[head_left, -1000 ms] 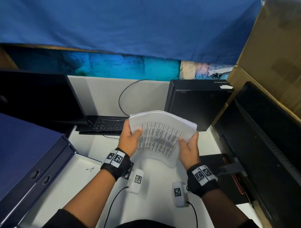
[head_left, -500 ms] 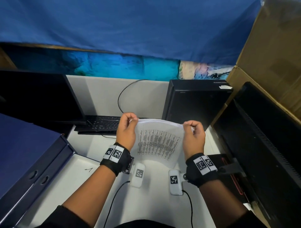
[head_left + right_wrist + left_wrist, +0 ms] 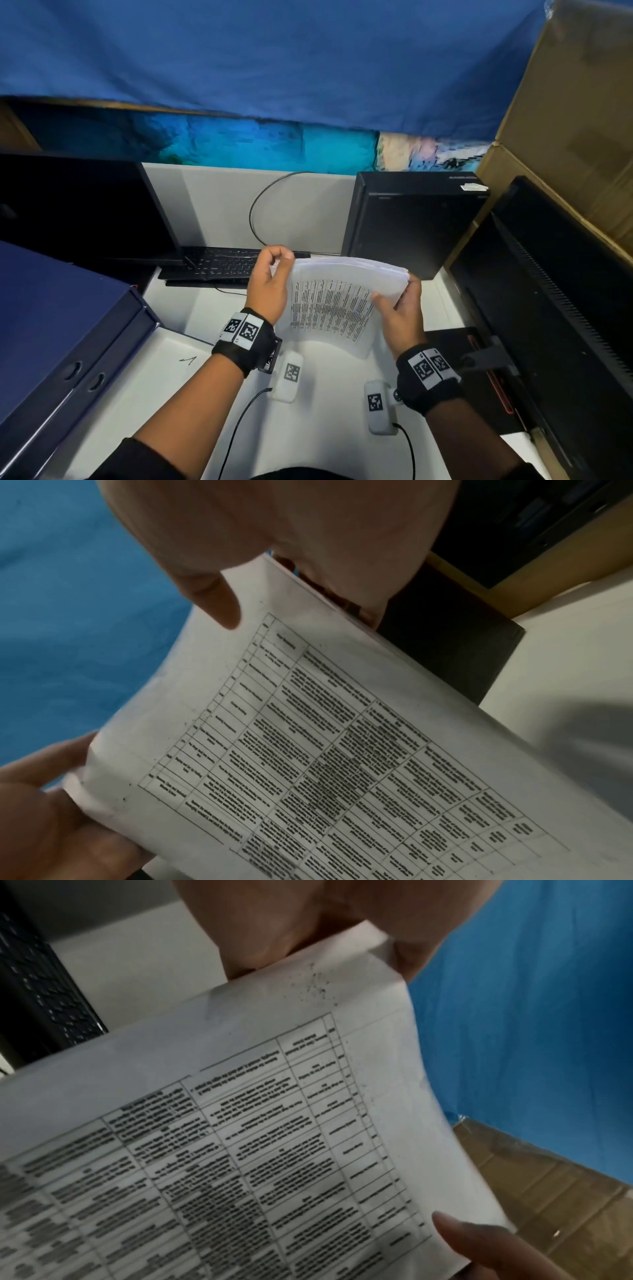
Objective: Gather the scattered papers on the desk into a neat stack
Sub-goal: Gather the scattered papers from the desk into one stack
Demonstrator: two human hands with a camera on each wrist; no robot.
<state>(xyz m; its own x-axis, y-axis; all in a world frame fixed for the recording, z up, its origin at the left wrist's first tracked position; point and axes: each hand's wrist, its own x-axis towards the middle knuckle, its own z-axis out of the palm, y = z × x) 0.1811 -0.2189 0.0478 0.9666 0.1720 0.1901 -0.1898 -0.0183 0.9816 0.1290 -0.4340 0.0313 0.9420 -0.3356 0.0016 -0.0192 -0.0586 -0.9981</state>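
Observation:
A stack of printed papers (image 3: 329,301) with a table of text on its front sheet is held up above the white desk (image 3: 325,411), bowed toward me. My left hand (image 3: 270,284) pinches its top left corner. My right hand (image 3: 399,311) grips the right edge, thumb on the front sheet and fingers behind. The sheets' upper edges are slightly fanned at the top right. In the left wrist view the papers (image 3: 274,1123) fill the frame under my left hand (image 3: 308,920). In the right wrist view my right hand (image 3: 291,534) holds the papers (image 3: 325,750).
A black keyboard (image 3: 219,265) and a dark monitor (image 3: 78,212) stand at the back left, a black computer tower (image 3: 411,222) at the back right. Blue binders (image 3: 51,325) lie at the left on a white sheet (image 3: 164,363). Another monitor (image 3: 548,308) and a cardboard box (image 3: 565,120) close the right side.
Half a second ago both hands pinched the stack's top corners. The right hand has since slid down onto the right edge, thumb on the front, and the stack has tilted; the left still pinches.

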